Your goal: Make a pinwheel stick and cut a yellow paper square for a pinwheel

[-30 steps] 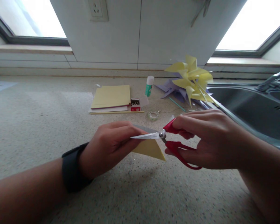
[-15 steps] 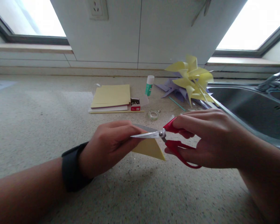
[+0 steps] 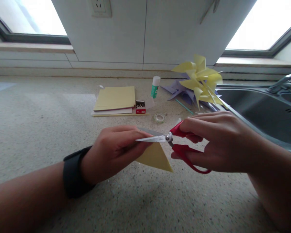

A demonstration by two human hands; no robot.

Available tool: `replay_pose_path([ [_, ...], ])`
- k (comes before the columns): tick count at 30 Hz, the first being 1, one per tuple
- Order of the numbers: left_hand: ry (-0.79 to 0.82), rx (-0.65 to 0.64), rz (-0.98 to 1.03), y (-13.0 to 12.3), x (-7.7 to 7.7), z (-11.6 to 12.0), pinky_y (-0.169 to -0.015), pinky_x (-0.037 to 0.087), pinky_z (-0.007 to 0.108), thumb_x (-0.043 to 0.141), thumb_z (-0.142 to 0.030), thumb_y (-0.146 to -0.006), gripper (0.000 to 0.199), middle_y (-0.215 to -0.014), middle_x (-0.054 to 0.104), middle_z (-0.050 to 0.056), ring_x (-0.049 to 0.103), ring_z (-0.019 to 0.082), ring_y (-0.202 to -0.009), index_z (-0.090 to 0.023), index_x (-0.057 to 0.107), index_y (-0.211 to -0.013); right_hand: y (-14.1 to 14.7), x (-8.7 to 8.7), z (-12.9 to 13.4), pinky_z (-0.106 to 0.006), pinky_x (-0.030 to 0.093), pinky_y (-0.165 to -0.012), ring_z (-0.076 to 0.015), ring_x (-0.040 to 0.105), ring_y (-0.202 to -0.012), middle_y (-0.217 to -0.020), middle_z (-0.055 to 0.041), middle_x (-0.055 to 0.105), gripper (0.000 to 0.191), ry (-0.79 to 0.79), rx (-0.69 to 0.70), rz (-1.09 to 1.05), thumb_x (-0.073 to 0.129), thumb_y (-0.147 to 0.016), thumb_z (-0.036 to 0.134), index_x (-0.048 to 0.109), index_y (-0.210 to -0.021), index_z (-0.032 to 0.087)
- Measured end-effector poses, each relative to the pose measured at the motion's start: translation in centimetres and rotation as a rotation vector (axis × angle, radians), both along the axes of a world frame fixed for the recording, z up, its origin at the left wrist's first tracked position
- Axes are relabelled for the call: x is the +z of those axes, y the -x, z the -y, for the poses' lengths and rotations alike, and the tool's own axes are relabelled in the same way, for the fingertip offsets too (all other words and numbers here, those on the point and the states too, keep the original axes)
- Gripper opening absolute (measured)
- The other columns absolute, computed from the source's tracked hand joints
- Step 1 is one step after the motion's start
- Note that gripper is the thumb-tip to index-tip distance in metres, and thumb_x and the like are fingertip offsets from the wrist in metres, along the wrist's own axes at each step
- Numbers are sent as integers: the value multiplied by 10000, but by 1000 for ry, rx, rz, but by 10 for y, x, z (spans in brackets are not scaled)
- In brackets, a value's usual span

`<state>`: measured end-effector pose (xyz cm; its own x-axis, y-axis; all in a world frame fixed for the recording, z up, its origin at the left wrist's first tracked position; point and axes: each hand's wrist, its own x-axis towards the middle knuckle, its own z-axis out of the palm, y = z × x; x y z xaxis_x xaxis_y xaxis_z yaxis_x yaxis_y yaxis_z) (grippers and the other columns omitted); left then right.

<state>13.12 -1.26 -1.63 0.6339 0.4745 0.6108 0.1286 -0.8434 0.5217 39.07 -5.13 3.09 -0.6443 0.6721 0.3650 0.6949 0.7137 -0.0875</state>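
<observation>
My left hand [image 3: 118,147], with a black band on its wrist, pinches a piece of yellow paper [image 3: 156,157] over the counter. The paper's pointed corner hangs down to the right, and its other end is hidden behind my fingers. My right hand [image 3: 215,142] has its fingers in the red handles of a pair of scissors [image 3: 169,137]. The scissor blades are apart and point left at the paper's upper edge, the near blade passing in front of my left fingertips.
On the speckled counter [image 3: 50,136] behind my hands are stacked yellow sheets [image 3: 115,98], a red box of pins [image 3: 140,107], a thin stick, a tape roll [image 3: 159,117] and a glue stick [image 3: 155,86]. Yellow and purple paper pinwheels [image 3: 200,79] lie beside the steel sink [image 3: 259,106].
The yellow paper's free corner has tipped slightly lower. Both hands and the scissors keep nearly the same place, and the view has shifted a little.
</observation>
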Motion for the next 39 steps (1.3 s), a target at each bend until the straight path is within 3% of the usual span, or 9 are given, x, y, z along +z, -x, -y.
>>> replay_pose_path([
  [23,0,51,34,-3,-1,1,-689,517,126,617,-94,-921,140,-915,761,6,679,59,-769,-160,718,-992,0,0,0,-305,334,-476,-120,474,-500,-610,10,577,189,42,-7,23,657,-888,376,626,-843,194],
  [28,-1,106,15,-4,-2,1,-594,500,153,630,-162,-926,103,-814,750,6,663,74,-670,-162,732,-942,-3,-1,-3,-299,332,-467,-120,489,-490,-586,7,575,205,-1,-5,32,624,-920,380,614,-834,194],
  [36,54,111,14,-2,-1,2,-614,533,203,615,-207,-937,123,-861,772,30,698,116,-712,-185,728,-980,-8,3,-6,-283,292,-443,-92,359,-429,-510,42,460,342,-76,-137,-16,636,-895,479,502,-707,227],
  [39,81,86,25,-1,-1,1,-604,531,216,606,-207,-941,127,-849,762,36,687,124,-709,-185,722,-987,-11,0,-11,-288,282,-464,-98,346,-441,-515,35,468,363,-33,-270,19,612,-893,520,493,-714,227],
])
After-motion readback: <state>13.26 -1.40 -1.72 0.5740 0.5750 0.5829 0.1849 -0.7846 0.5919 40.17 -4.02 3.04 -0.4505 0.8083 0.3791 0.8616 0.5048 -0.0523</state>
